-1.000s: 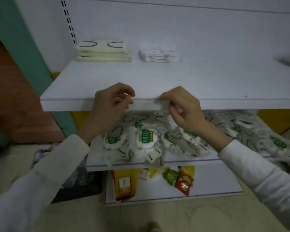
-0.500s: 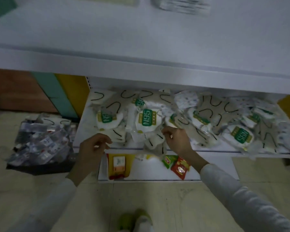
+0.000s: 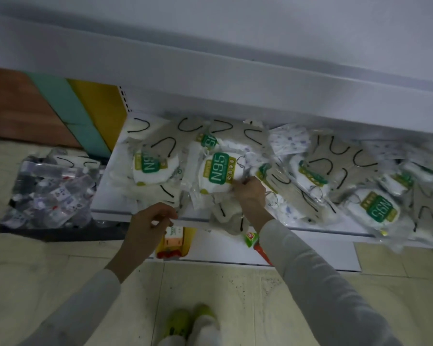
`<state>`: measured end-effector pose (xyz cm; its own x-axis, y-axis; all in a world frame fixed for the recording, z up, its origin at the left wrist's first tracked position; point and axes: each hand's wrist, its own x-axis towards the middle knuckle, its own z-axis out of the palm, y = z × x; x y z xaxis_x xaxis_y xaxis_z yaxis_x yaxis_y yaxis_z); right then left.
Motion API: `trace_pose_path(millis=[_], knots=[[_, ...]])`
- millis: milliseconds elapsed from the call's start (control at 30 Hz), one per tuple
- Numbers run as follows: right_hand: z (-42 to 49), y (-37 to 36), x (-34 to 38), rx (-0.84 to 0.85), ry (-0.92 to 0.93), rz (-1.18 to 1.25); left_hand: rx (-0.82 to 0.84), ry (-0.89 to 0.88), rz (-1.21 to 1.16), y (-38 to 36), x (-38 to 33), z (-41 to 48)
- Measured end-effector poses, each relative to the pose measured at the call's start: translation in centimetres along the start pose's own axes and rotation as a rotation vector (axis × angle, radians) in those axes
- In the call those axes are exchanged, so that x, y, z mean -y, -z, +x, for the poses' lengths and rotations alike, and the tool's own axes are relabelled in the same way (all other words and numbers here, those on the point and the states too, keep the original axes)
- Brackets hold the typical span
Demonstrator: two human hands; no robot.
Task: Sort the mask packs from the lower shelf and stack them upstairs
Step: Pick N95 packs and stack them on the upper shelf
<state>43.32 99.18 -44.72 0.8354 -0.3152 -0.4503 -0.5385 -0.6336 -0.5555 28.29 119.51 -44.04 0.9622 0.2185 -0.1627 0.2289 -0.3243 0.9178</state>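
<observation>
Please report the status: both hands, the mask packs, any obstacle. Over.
Left hand loosely curled, holding nothing, at lower shelf edge. Right hand in mask pile beside middle N95 pack; grip unclear. Packs overlap loosely.

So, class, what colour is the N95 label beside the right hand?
The N95 label is green with white letters; head view.
</observation>
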Motion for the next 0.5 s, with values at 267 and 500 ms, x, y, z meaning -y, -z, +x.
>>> trace_pose_path(millis=[267, 500], knots=[[-1.7, 2.2, -1.4, 0.12, 0.046, 0.749, 0.012, 0.081, -0.064, -2.3, -0.9, 0.3], [-8.0, 2.7, -2.8, 0.635, -0.044, 1.257, 0.106, 0.314, -0.55, -5.6, -4.6, 0.0]])
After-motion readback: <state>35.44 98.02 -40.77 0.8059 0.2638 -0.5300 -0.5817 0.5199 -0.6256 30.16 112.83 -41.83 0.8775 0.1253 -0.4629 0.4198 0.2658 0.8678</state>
